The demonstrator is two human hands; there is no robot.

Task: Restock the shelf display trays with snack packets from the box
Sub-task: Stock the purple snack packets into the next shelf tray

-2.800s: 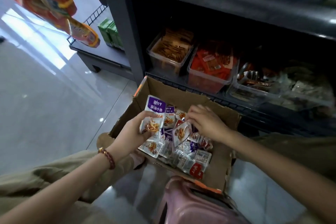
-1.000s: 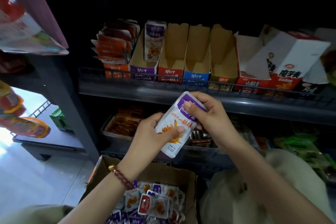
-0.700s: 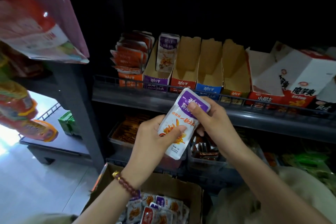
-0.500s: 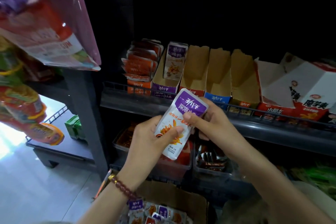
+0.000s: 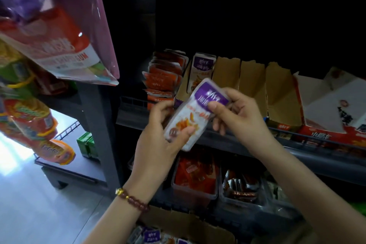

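Now your left hand and right hand clamp the purple-topped packet, likely aligning it for the display tray beyond your grip.

Pink hanging bag, upper left; green cartons on low trolley; glossy floor.

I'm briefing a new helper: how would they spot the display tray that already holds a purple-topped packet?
Find the upper shelf. The tray stands on it, right of the orange-red packet stack. Unlike the empty brown trays to its right, it holds an upright purple-topped packet.
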